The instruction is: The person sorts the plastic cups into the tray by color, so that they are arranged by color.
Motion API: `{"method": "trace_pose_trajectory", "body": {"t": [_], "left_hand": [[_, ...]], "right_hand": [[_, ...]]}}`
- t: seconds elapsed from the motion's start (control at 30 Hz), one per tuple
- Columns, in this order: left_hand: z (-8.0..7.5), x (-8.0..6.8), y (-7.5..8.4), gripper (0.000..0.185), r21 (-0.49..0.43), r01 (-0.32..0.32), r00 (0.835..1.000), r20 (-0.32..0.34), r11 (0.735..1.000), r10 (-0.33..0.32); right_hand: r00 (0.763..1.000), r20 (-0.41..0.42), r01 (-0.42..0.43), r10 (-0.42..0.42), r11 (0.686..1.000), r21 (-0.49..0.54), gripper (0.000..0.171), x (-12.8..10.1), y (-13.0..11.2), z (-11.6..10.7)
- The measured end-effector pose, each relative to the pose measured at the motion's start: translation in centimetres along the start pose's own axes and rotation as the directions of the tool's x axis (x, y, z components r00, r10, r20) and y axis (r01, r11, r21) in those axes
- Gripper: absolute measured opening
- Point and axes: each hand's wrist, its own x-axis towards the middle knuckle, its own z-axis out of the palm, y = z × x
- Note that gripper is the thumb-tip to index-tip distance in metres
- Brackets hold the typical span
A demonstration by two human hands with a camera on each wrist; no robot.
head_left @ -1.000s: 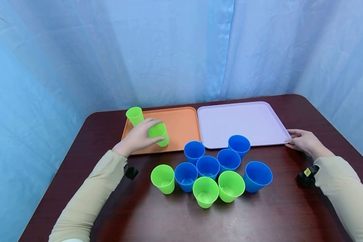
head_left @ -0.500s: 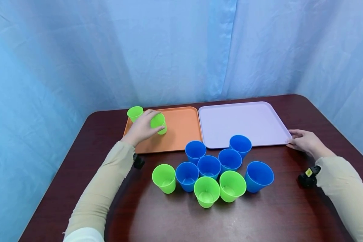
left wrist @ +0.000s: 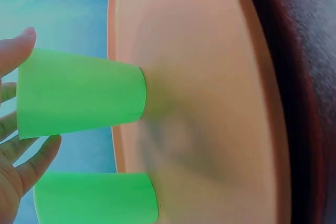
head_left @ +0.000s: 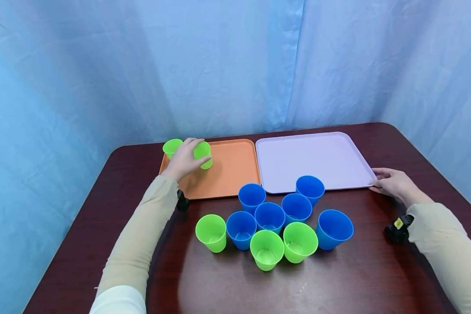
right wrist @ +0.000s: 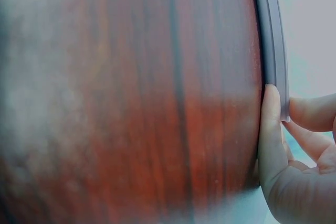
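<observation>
My left hand (head_left: 184, 158) grips an upright green cup (head_left: 203, 153) whose base meets the orange tray (head_left: 229, 176) near its far left corner. A second green cup (head_left: 171, 147) stands just left of it. The left wrist view shows both cups side by side, the held cup (left wrist: 79, 95) with fingers (left wrist: 18, 51) around its rim end, the other cup (left wrist: 97, 199) and the tray floor (left wrist: 210, 77). My right hand (head_left: 390, 183) pinches the near right corner of the lavender tray (head_left: 310, 159). In the right wrist view the thumb (right wrist: 270, 129) lies along the rim (right wrist: 270, 40).
In front of the trays on the dark wooden table (head_left: 337, 279) stands a cluster of cups: several blue ones (head_left: 269, 216) and three green ones (head_left: 211, 232) (head_left: 266, 249) (head_left: 299, 241). Blue curtains close in the back and sides.
My left hand has carried the green cup back and to the left over the orange tray, up beside the other green cup. The right hand has stayed at the lavender tray's corner.
</observation>
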Motion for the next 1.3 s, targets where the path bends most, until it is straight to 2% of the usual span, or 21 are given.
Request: {"method": "trace_pose_trajectory", "body": {"t": [0.27,0.57,0.73,1.03,1.3], "left_hand": [[0.2,0.9,0.5,0.063,0.010,-0.006,1.000,0.006,1.000,0.006],[0.5,2.0,0.6,0.062,-0.030,0.066,0.998,-0.013,0.997,-0.066],[0.7,2.5,0.5,0.060,-0.033,0.078,0.997,-0.011,0.996,-0.078],[0.8,2.9,0.4,0.054,-0.037,0.073,0.997,-0.013,0.997,-0.074],[0.7,2.9,0.1,0.053,-0.048,0.096,0.995,-0.019,0.994,-0.097]], "right_hand": [[1.000,-0.013,0.002,-0.002,1.000,-0.006,0.061,-0.3,0.0,0.2],[1.000,-0.013,-0.004,0.004,1.000,-0.009,0.061,-0.3,0.0,0.0],[1.000,-0.012,-0.010,0.011,1.000,0.002,0.061,-0.5,0.0,0.0],[1.000,-0.009,-0.009,0.009,1.000,-0.012,0.062,-0.6,0.1,0.1],[1.000,-0.006,-0.004,0.004,1.000,-0.010,0.062,-0.6,-0.1,0.3]]}}
